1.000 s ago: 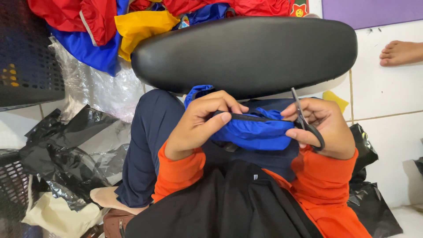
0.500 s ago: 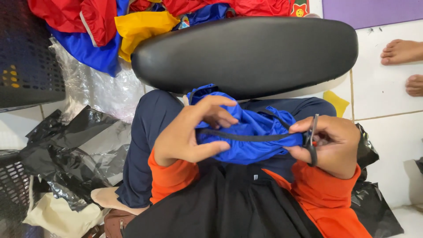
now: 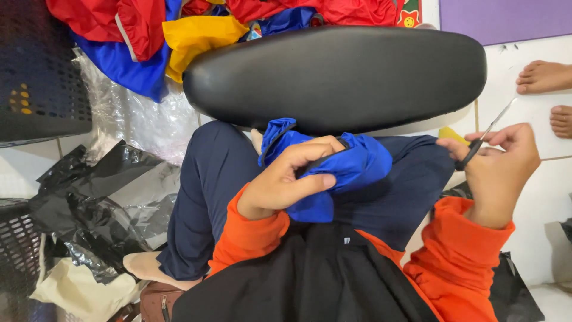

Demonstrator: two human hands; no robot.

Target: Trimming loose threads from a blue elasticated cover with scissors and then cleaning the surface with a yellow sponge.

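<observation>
My left hand grips a bunched blue cloth with black trim over my lap, fingers curled around its top edge. My right hand is off to the right, apart from the cloth, holding small scissors with black handles, blades pointing up and right. Both arms wear orange sleeves. I sit on the floor in dark blue trousers.
A black padded seat lies just beyond the cloth. Red, blue and yellow fabrics are piled behind it. Black plastic sheets and a dark crate lie at left. Another person's bare feet rest on white tiles at right.
My right hand with the scissors has pulled away to the right, off the cloth. The left hand keeps hold of the blue cloth, now bunched tighter.
</observation>
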